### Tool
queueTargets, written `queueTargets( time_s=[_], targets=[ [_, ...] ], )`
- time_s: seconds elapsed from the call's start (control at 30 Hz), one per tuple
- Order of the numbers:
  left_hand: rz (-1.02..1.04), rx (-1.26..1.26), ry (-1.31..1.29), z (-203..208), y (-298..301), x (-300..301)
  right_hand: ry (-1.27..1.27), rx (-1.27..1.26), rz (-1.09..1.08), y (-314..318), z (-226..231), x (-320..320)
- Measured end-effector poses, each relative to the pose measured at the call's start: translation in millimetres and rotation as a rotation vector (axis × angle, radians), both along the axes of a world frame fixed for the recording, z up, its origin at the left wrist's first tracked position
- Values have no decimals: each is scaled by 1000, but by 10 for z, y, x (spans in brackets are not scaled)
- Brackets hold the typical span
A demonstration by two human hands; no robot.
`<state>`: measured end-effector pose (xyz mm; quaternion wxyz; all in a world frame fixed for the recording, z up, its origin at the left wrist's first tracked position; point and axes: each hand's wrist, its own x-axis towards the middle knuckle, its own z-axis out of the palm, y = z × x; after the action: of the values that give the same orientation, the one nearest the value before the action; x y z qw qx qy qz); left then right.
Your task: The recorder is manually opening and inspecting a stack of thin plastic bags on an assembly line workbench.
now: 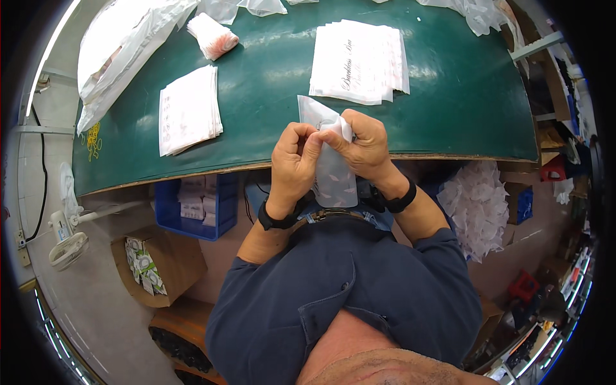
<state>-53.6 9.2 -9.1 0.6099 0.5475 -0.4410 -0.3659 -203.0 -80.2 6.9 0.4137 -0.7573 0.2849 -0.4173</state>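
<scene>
Just past the near edge of a green-topped table (263, 115), both hands grip one translucent frosted plastic bag (335, 173) with a faint pinkish print. My left hand (296, 157) pinches it with thumb and forefinger. My right hand (367, 144) is closed on its upper part, where the plastic is folded over and bunched. One pointed corner sticks up above the hands, and the lower part hangs down at my waist. What lies inside the bag, if anything, cannot be made out. Beyond the hands, a stack of printed white bags (359, 61) lies on the table.
To the left lie a pile of printed sheets (190, 110), a rolled bundle (212, 35), a large white plastic sack (122, 58) and yellow rubber bands (94, 140). Below are a blue crate (192, 228), a cardboard box (183, 263), a fan (67, 244) and heaped clear bags (475, 205).
</scene>
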Motion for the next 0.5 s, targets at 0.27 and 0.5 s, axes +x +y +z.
queueTargets(
  time_s=[0.27, 0.5],
  targets=[
    [4, -46, 18, -73, 51, 64, -440, 741, 350, -9, -53, -19],
    [-36, -188, 331, -206, -13, -176, -135, 301, 204, 174, -61, 212]
  ],
)
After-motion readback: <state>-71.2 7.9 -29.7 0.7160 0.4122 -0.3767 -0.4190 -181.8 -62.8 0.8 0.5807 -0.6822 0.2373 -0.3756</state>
